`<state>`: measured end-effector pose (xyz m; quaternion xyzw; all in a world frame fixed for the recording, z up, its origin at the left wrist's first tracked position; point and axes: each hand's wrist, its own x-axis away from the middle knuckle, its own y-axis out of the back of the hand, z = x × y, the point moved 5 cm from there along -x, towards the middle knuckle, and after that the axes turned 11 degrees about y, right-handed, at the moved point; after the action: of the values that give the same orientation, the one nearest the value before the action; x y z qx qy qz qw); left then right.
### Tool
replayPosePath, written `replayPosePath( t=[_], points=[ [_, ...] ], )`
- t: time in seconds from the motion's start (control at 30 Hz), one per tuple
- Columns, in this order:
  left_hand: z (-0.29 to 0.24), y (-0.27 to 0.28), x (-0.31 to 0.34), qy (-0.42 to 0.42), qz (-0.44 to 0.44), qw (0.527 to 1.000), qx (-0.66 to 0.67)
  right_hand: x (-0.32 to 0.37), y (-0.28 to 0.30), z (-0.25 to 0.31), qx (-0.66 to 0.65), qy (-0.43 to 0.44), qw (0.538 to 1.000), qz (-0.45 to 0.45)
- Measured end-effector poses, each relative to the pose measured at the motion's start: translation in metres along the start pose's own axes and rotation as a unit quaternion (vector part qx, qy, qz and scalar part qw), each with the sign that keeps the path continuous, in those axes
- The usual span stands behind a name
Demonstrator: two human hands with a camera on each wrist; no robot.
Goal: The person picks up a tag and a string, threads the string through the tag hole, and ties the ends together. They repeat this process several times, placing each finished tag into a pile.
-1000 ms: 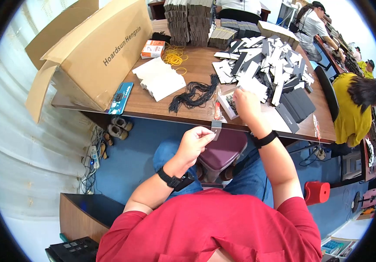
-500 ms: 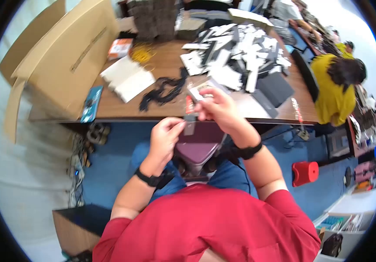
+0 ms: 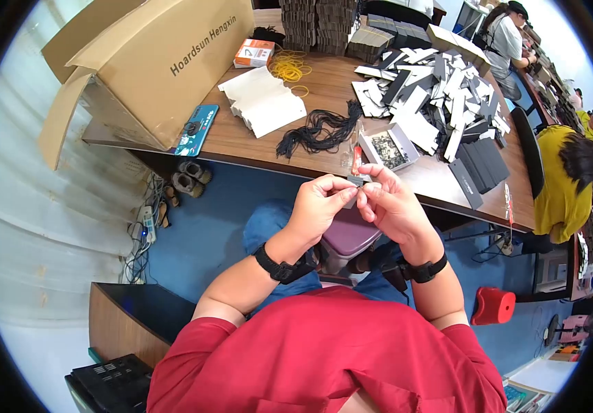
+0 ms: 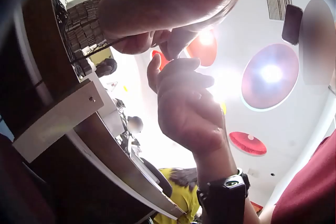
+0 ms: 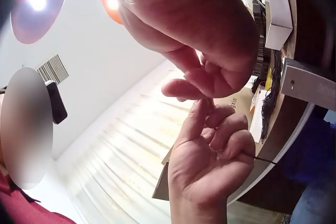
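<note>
My left hand (image 3: pixel 320 206) pinches a thin black cord (image 4: pixel 100 50), which runs out past its fingers in both wrist views. Thumb and fingers of my right hand (image 3: pixel 396 210) are drawn together and meet the left fingertips, with a small piece between them that the fingers hide. A pale grey tag (image 4: pixel 60 121) with a small hole juts out from the table edge, close by both hands. Just beyond them, an open white box (image 3: pixel 408 142) holds many small dark and pale pieces (image 3: pixel 384 148). A bundle of black cords (image 3: pixel 320 131) lies left of the box.
A heap of black and white tags (image 3: pixel 441 89) covers the table's right side, beside dark grey stacks (image 3: pixel 485 165). Left are white sheets (image 3: pixel 262 103), yellow rubber bands (image 3: pixel 288 67) and a large carton (image 3: pixel 172 76). A purple stool (image 3: pixel 351 237) stands below the table edge.
My right hand has come back from the white box to the left hand, and their fingertips now meet by the tag at the table edge. The head view has shifted.
</note>
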<state>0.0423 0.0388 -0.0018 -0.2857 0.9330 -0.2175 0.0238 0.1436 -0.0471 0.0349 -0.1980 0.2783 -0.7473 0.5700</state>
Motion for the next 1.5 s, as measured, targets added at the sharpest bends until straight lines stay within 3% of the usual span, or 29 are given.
replayPosePath(
  t=[0.27, 0.37, 0.43, 0.47, 0.5, 0.6, 0.63, 0.73, 1.07, 1.27, 1.3, 1.37, 1.4, 1.47, 1.5],
  points=[
    [-0.011, -0.007, 0.006, -0.009, -0.006, 0.999, -0.044, 0.002, 0.006, -0.007, 0.031, -0.027, 0.999, -0.007],
    [-0.011, -0.005, 0.008, 0.046, -0.009, 0.998, -0.042, 0.007, 0.003, -0.002, 0.188, -0.008, 0.982, -0.008],
    [-0.007, -0.003, 0.01, 0.084, -0.007, 0.996, -0.015, 0.011, -0.005, 0.006, 0.4, 0.073, 0.914, -0.023],
    [-0.006, 0.0, 0.009, 0.09, -0.008, 0.996, -0.013, 0.014, -0.009, 0.008, 0.497, 0.112, 0.86, -0.028],
    [-0.004, 0.002, 0.009, 0.096, -0.009, 0.995, -0.01, 0.014, -0.014, 0.01, 0.592, 0.238, 0.769, -0.027],
    [-0.001, 0.005, 0.01, 0.1, -0.013, 0.995, -0.021, 0.023, -0.027, 0.015, 0.699, 0.366, 0.614, 0.022],
    [0.001, 0.005, 0.01, 0.093, -0.017, 0.995, -0.037, 0.024, -0.026, 0.014, 0.697, 0.383, 0.606, 0.026],
    [0.006, 0.006, 0.008, 0.048, -0.032, 0.996, -0.074, 0.024, -0.006, 0.006, 0.53, 0.24, 0.809, -0.087],
    [0.008, 0.005, 0.009, 0.051, -0.022, 0.996, -0.076, 0.023, -0.02, 0.011, 0.639, 0.32, 0.7, -0.013],
    [0.002, 0.004, 0.011, 0.011, -0.033, 0.994, -0.104, 0.025, -0.016, 0.008, 0.64, 0.29, 0.711, -0.035],
    [0.0, 0.003, 0.012, 0.001, -0.031, 0.994, -0.101, 0.024, -0.011, 0.002, 0.56, 0.27, 0.782, -0.043],
    [0.0, 0.004, 0.013, 0.064, -0.013, 0.998, -0.001, 0.02, 0.001, -0.013, 0.381, 0.222, 0.896, -0.055],
    [-0.001, 0.003, 0.013, 0.095, -0.004, 0.994, 0.049, 0.019, 0.001, -0.021, 0.276, 0.166, 0.947, -0.015],
    [-0.009, -0.003, 0.012, 0.096, 0.024, 0.987, 0.123, 0.023, -0.005, -0.045, 0.177, -0.021, 0.982, 0.068],
    [-0.012, -0.003, 0.011, 0.096, 0.031, 0.984, 0.149, 0.028, -0.015, -0.049, 0.185, -0.066, 0.973, 0.118]
  ],
)
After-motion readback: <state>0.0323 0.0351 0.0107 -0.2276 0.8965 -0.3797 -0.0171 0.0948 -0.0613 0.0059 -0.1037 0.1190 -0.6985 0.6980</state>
